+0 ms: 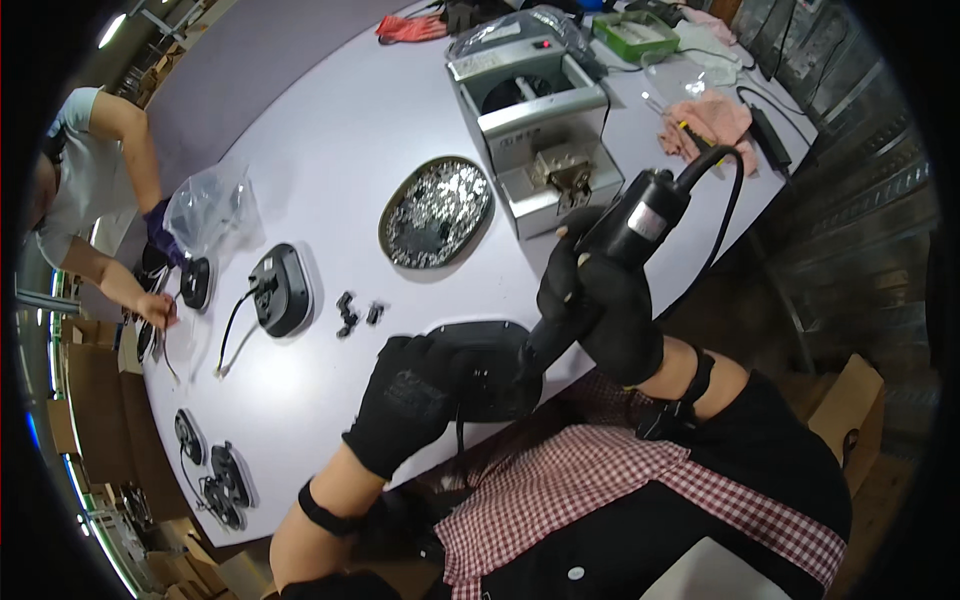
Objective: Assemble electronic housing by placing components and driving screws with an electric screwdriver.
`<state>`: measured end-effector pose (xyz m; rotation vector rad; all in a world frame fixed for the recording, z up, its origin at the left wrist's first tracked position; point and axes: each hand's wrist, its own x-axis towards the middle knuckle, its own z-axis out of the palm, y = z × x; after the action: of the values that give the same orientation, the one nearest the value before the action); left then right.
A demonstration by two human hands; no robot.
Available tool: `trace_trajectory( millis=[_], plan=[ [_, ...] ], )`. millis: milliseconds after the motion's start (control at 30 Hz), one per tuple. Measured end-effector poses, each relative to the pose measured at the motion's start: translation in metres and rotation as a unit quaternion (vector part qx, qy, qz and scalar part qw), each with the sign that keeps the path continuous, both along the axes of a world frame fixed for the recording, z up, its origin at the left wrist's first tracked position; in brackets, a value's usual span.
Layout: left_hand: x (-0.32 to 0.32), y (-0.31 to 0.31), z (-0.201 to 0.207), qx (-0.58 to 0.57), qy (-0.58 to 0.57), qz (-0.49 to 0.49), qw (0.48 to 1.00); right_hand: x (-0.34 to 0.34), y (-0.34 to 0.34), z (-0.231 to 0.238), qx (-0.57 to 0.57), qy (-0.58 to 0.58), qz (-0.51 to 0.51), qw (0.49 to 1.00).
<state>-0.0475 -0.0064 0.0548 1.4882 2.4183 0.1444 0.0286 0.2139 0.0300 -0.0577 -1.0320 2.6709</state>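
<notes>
My right hand [605, 310], in a black glove, is wrapped round a corded black electric screwdriver [642, 218]. The tool slants down to the left, its tip end over a black rounded plastic housing [505, 390] at the table's near edge. My left hand [405, 395], also gloved in black, grips the left side of that housing, its fingers partly hidden. Exactly where the tip meets the housing is too dark to make out. Just beyond lie a few small black parts [347, 314]. A similar housing with a cable [280, 290] rests farther left.
Beyond my hands are a round tray of small shiny metal pieces [440, 205] and a grey box-shaped machine [545, 130]. Pink cloth [710, 125] and a green bin [635, 38] lie at the far right. More black cabled units [220, 480] sit near left. A co-worker's hand [157, 310] is at the left edge.
</notes>
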Motion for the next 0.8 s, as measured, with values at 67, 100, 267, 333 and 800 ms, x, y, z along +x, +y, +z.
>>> trace_trajectory(
  millis=[67, 100, 267, 333, 800],
  plan=[
    [0.000, 0.001, 0.002, 0.111, 0.072, -0.091, 0.987, 0.004, -0.002, 0.005, 0.025, -0.025, -0.024, 0.999],
    [-0.001, 0.003, 0.002, 0.112, 0.080, -0.094, 0.986, 0.003, 0.000, 0.006, 0.027, -0.017, -0.025, 0.999],
    [-0.017, 0.011, -0.001, 0.185, -0.038, 0.002, 0.982, 0.002, 0.004, 0.005, 0.059, 0.007, -0.004, 0.998],
    [-0.021, 0.015, 0.004, 0.139, -0.034, -0.038, 0.989, 0.004, 0.002, 0.004, 0.068, 0.010, -0.017, 0.997],
    [-0.079, 0.056, 0.045, 0.359, -0.289, 0.187, 0.867, 0.006, 0.033, 0.007, -0.042, 0.027, -0.086, 0.995]
  ],
)
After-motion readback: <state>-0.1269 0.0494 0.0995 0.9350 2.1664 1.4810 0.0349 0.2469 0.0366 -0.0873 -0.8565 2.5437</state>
